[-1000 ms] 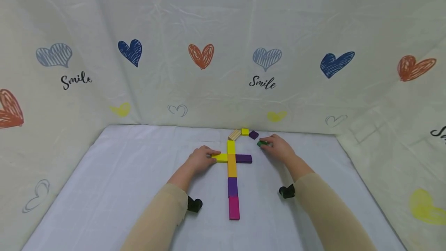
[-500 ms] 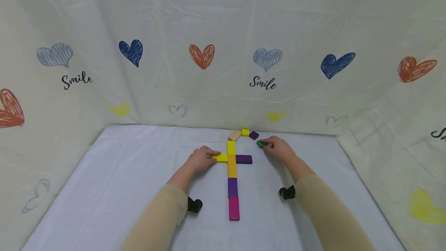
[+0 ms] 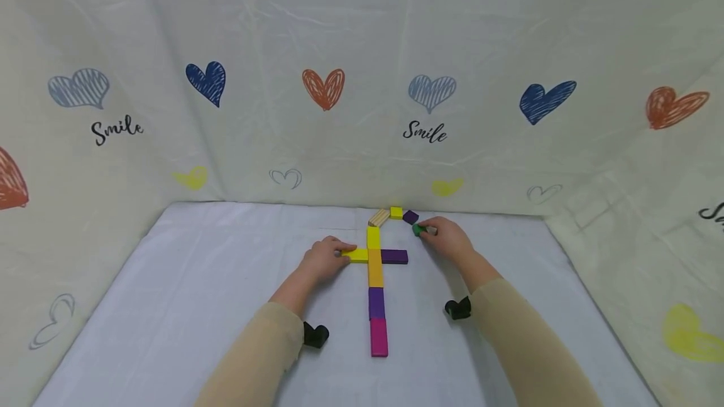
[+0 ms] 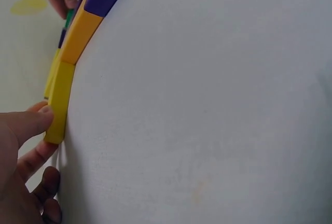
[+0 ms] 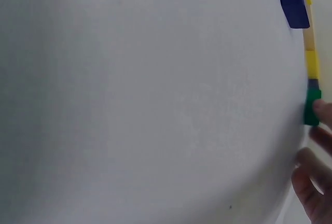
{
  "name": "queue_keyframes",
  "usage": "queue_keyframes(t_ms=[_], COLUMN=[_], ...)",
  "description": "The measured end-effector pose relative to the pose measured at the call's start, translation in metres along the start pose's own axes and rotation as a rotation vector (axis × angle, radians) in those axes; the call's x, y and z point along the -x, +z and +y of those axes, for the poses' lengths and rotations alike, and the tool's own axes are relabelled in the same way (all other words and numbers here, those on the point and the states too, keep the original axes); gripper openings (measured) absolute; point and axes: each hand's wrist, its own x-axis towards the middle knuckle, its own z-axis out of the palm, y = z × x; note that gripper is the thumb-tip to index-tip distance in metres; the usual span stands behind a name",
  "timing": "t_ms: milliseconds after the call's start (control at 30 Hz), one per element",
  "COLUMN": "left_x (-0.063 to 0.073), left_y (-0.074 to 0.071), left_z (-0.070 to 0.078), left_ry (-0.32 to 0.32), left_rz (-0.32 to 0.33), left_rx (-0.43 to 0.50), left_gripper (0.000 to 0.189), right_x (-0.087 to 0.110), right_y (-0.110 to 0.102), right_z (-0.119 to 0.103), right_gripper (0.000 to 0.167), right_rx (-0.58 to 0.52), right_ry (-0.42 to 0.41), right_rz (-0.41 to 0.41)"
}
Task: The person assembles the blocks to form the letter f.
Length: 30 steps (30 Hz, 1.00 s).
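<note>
My left hand [image 3: 323, 260] pinches the outer end of a yellow wooden block [image 3: 357, 255], the left arm of a cross of flat blocks; its thumb [image 4: 33, 123] lies on that block in the left wrist view. Between the fingertips of my right hand [image 3: 449, 238] is a small green block [image 3: 417, 230], at or just beside a small purple block [image 3: 410, 217]. From there a curve runs left through a small yellow block [image 3: 396, 213] and a plain wood piece [image 3: 379, 217] to the upright yellow block [image 3: 373, 237]. The green block [image 5: 313, 106] is partly covered by the thumb.
Below the orange centre block [image 3: 376, 267] come a purple block [image 3: 376, 303] and a pink block [image 3: 379, 337] in line. A dark purple block [image 3: 394, 257] forms the right arm. White cloth [image 3: 215, 281] covers the table, and a heart-printed curtain [image 3: 362, 156] stands behind.
My right hand has carried the green block a little left, closer to the small purple block. My left hand keeps its hold on the yellow block. The view has shifted slightly.
</note>
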Motion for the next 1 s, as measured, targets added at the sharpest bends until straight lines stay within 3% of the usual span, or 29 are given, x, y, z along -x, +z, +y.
queue_keyframes(t_ms=[700, 1000], left_x=[0.008, 0.007], left_y=[0.007, 0.006], left_z=[0.006, 0.004], left_ry=[0.039, 0.062], left_rz=[0.05, 0.041], left_rx=[-0.083, -0.106], left_gripper=[0.034, 0.036], right_x=[0.009, 0.012], right_y=[0.001, 0.004], right_z=[-0.004, -0.001], right_gripper=[0.033, 0.044], right_rx=[-0.019, -0.05], right_ry=[-0.007, 0.004], right_rz=[0.048, 0.059])
